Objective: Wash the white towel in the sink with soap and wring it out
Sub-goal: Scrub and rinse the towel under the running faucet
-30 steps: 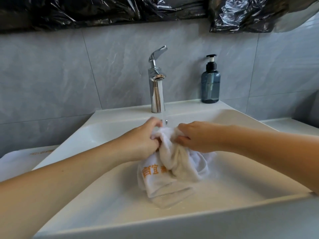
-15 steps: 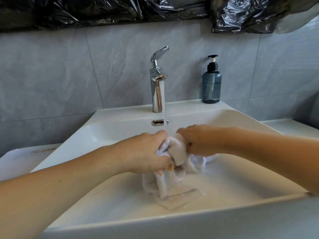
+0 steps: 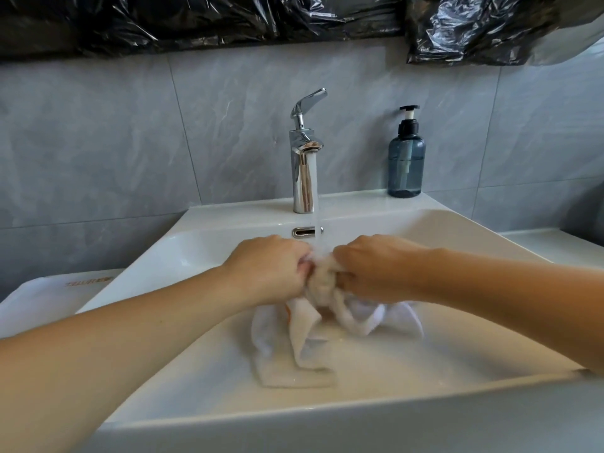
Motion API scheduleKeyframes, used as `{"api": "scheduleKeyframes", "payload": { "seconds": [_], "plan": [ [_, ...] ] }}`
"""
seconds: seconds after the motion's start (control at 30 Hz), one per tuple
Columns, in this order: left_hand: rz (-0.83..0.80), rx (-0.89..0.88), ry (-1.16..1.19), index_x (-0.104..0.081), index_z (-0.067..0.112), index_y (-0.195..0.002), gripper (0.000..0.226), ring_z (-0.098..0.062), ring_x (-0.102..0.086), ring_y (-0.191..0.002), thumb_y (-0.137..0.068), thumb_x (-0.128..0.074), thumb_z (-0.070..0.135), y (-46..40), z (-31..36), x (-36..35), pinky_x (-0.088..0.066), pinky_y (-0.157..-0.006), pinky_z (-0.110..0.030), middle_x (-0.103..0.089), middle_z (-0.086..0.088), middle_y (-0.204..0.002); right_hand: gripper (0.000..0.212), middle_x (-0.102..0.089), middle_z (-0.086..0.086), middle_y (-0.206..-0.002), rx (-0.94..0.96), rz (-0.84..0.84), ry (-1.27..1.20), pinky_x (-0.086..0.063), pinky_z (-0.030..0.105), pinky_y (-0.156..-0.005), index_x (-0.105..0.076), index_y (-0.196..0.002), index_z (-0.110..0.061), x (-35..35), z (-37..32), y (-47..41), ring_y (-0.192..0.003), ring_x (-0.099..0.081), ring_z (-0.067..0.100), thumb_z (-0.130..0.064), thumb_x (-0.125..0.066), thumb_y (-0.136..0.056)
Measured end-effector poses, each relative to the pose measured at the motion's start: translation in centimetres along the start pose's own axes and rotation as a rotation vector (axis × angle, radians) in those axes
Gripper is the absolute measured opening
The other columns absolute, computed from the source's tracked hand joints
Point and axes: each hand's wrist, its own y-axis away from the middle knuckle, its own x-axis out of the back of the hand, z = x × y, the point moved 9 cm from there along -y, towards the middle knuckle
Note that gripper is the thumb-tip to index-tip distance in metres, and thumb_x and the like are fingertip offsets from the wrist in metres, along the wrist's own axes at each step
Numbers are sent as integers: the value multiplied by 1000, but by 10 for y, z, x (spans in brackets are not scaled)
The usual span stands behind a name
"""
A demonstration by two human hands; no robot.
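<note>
While water runs from the chrome faucet (image 3: 304, 165) at the upper centre of the frame, both hands work at the middle of the frame over the white sink (image 3: 202, 364). The left hand (image 3: 268, 268) has its fingers curled round one end of the white towel (image 3: 313, 322). The right hand (image 3: 372, 266) grips the other end, fingers likewise curled into the cloth. The two fists sit close together, with a bunched wad of towel between them. The stream of water (image 3: 317, 197) falls directly onto that wad, in the narrow gap between the knuckles.

Below the hands, the rest of the towel hangs down in loose folds and its lower edge lies on the basin floor, at the lower centre of the frame. A small patch of orange print shows on a fold just under the left hand. The basin floor around the cloth looks wet.

The faucet lever is tilted up and toward the right. An oval overflow slot (image 3: 305, 231) sits in the back wall of the basin just under the spout. A blue-grey soap dispenser (image 3: 406, 158) with a black pump stands upright on the rear ledge, right of the faucet and well apart from the hands. Grey wall tiles (image 3: 130, 142) fill the background. Black plastic sheeting (image 3: 228, 21) hangs along the top of the frame.
</note>
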Motion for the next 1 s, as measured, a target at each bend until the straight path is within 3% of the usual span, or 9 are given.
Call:
{"api": "scheduleKeyframes", "payload": {
  "seconds": [0.1, 0.23, 0.33, 0.4, 0.5, 0.67, 0.77, 0.87, 1.0],
  "plan": [
    [39, 30, -57, -39, 25, -70, 29, -25, -45, -82, -97, -42, 34, -3, -9, 4, -31, -67, -32, -61, 1, -90, 23, -54, 3, -94, 14, 37, -89, -38, 33, -73, -48, -97, -20, 0, -4, 0, -84, -50, 24, -41, -39, -101],
    [-54, -55, 197, -44, 24, -67, 32, -23, -52, -78, -94, -50, 40, -2, 8, -7, -38, -62, -33, -51, 7, -69, 13, -57, 4, -100, -79, 17, -5, -38, 33, -72, -41, -96, -19, -8, 24, -10, -84, -50, 25, -31, -42, -98],
    [-70, 57, 121, -42, 26, -83, 21, -24, -53, -88, -94, -49, 42, -7, -23, -7, -39, -67, -34, -58, 6, -85, 29, -56, 6, -115, -72, 7, -126, -45, 37, -84, -45, -117, -19, -17, 26, -11, -98, -55, 25, -43, -41, -100],
    [-31, 112, 43, -35, 22, -97, 27, -29, -50, -97, -93, -53, 43, -5, -41, -2, -41, -73, -38, -54, -2, -103, 50, -42, 2, -132, -28, 36, -171, -39, 38, -101, -32, -140, -24, -14, 21, -8, -118, -45, 24, -49, -44, -99],
    [-1, 46, 25, -36, 24, -93, 33, -25, -46, -99, -92, -55, 49, 8, -35, 9, -39, -74, -37, -40, 2, -103, 55, -29, -5, -124, 33, 187, -161, -32, 36, -104, -29, -135, -31, 11, 18, 3, -118, -33, 20, -50, -56, -90],
    [-401, 179, -22, -49, 26, -73, 63, -19, -43, -95, -71, -44, 89, 41, -29, -5, -36, -77, -35, -39, 5, -97, 75, -34, -4, -117, 123, 45, 84, -32, 35, -98, -44, -124, -29, 5, -6, 21, -108, -31, 19, -79, -58, -71],
    [-387, 76, -172, -41, 30, -69, 40, -23, -39, -103, -79, -57, 65, 55, -11, -7, -31, -80, -35, -32, 2, -96, 88, -32, 1, -123, 172, 59, 287, -27, 40, -103, -48, -127, -20, 1, -26, 26, -114, -27, 23, -84, -56, -67],
    [-324, 150, 239, -46, 27, -69, 27, -18, -50, -85, -85, -61, 42, 57, -14, -3, -36, -67, -30, -44, 3, -92, 75, -34, 2, -123, 144, 40, 323, -27, 41, -102, -58, -121, -20, 4, -28, 27, -115, -28, 25, -77, -58, -73],
    [-79, 333, 694, -45, 20, -72, 33, -18, -40, -67, -71, -71, 41, 60, -33, 19, -31, -62, -30, -46, 1, -75, 36, -42, 4, -124, 126, 73, 245, -31, 38, -95, -68, -113, -26, 9, -31, 34, -114, -34, 27, -46, -48, -92]
  ]
}}
